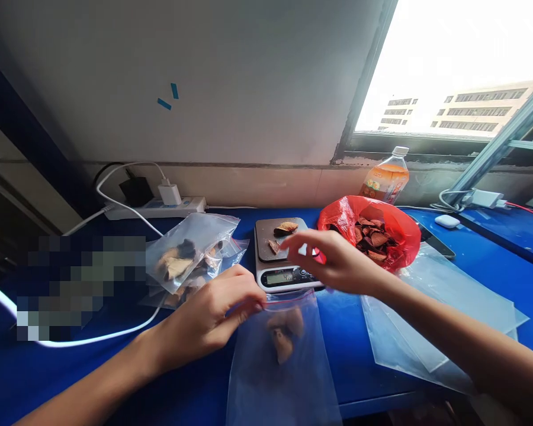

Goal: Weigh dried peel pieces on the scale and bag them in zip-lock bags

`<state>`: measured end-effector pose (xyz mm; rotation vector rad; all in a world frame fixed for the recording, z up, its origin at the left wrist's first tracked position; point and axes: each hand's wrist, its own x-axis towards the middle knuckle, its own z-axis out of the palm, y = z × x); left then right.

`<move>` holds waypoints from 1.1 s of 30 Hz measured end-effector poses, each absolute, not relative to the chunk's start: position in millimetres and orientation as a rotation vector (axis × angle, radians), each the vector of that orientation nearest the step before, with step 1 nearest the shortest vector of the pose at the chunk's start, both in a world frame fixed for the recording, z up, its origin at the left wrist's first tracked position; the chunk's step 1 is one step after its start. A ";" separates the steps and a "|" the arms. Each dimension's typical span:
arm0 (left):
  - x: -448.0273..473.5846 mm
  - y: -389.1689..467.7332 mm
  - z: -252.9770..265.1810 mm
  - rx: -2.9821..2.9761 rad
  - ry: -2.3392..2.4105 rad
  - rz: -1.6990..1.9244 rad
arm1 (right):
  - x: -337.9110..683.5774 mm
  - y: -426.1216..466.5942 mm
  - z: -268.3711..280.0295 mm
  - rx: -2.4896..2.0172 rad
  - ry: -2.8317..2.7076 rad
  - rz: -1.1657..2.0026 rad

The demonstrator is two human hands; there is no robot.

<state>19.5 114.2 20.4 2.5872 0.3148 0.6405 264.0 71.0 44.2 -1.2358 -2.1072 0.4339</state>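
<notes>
My left hand [226, 305] pinches the upper left corner of a clear zip bag [284, 378], which hangs over the table's front edge with a few dried brown slices [284, 337] inside. Just beyond the bag stands a kitchen scale [262, 260] with a dark plate and a lit display whose digits are blurred. Over the plate, the fingers of my right hand [324, 257] are closed at a small dried brown slice [274, 246]. A larger curled slice [286, 228] lies on the plate behind it.
A red plastic bag [337, 216] full of dried slices sits right of the scale, before a drink bottle [386, 177]. Filled zip bags [177, 260] lie left; flat clear bags [426, 331] lie right. A white cable [111, 337] loops across the left side from a power strip [189, 206].
</notes>
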 end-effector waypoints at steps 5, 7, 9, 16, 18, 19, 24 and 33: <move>18.0 114.1 19.7 2.587 0.314 0.671 | 259.8 112.7 20.6 -1.442 -2.255 -0.114; 16.3 114.8 19.7 2.593 0.327 0.688 | 258.4 115.1 9.6 -1.389 -2.388 -0.222; 14.7 115.0 19.7 2.597 0.319 0.702 | 260.3 110.1 1.4 -1.320 -2.418 -0.321; 16.0 113.8 18.0 2.619 0.282 0.601 | 264.2 90.8 3.1 -1.223 -2.313 -0.341; 16.7 114.5 16.7 2.621 0.294 0.596 | 262.2 94.7 2.5 -1.262 -2.332 -0.273; 16.9 115.0 16.0 2.622 0.301 0.606 | 261.7 97.4 0.5 -1.274 -2.343 -0.251; 16.6 116.8 14.9 2.633 0.289 0.638 | 264.9 101.5 -13.7 -1.174 -2.263 -0.306; 16.8 116.7 17.1 2.643 0.295 0.604 | 285.3 131.4 25.5 -1.441 -1.921 0.230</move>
